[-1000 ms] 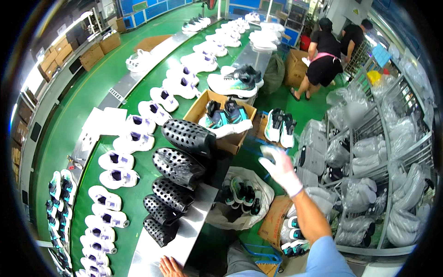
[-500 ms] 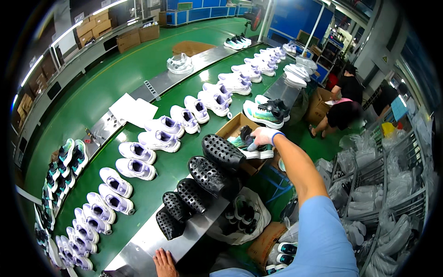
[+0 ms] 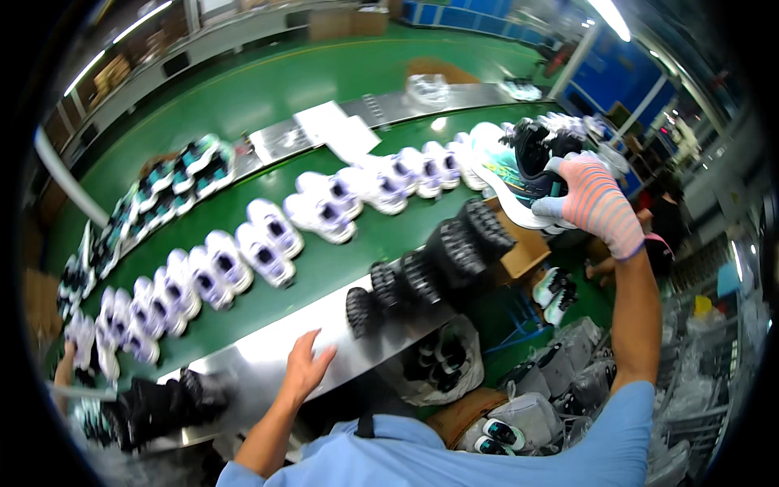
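Note:
My right hand, in a striped glove, grips a white, teal and black sneaker with black laces, lifted above the far end of the bench. Whether a second shoe is held behind it I cannot tell. My bare left hand hovers over the metal edge of the bench, fingers apart and holding nothing. Between my hands stands a row of black, knobbly shoe-shaped forms. An open cardboard box sits below my right hand.
White-and-lilac sneakers line the green conveyor. Black-and-teal sneakers fill the far left. More black forms stand at the near left, close to another person's hand. A bag of shoes and wrapped bundles lie below the bench.
My right hand has lifted from the box and now holds a sneaker up. My left hand has risen off the metal edge. The view has swung left.

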Tool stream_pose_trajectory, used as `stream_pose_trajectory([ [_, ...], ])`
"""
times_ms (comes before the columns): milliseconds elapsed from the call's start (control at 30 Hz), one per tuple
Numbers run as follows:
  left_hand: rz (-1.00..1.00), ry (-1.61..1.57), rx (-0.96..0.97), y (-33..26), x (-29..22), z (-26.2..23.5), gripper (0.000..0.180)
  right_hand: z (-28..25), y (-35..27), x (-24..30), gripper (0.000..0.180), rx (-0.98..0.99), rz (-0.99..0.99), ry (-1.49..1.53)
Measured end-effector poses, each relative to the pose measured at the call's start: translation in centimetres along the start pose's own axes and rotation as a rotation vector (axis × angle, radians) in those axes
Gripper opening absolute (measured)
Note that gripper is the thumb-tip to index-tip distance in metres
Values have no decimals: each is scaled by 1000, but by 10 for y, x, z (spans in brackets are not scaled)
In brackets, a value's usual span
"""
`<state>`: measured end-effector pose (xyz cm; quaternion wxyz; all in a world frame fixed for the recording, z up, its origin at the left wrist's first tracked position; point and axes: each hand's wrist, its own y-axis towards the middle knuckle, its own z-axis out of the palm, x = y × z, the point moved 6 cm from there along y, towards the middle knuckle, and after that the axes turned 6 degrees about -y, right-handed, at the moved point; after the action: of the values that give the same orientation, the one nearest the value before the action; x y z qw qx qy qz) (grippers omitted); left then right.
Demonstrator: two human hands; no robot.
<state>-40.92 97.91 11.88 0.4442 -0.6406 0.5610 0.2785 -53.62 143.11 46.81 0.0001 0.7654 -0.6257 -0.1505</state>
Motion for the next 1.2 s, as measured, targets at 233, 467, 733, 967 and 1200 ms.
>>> stream_pose_trajectory([
  [233,322,-409,-217,-31,-98,-104,99,-13,-16,288,38,-16,-403,238],
  [467,-11,-359,-364,-50,97,-113,107,131,-85,499,40,164,-523,394],
  [733,-169,102,-211,-73,124,-138,93,197,-151,522,31,-13,-540,796],
  [967,342,777,-131,-56,29,-107,69,269,-123,499,57,539,-49,935],
  [1200,154,145,146,46,95,-134,27,297,-108,520,43,728,4,828],
])
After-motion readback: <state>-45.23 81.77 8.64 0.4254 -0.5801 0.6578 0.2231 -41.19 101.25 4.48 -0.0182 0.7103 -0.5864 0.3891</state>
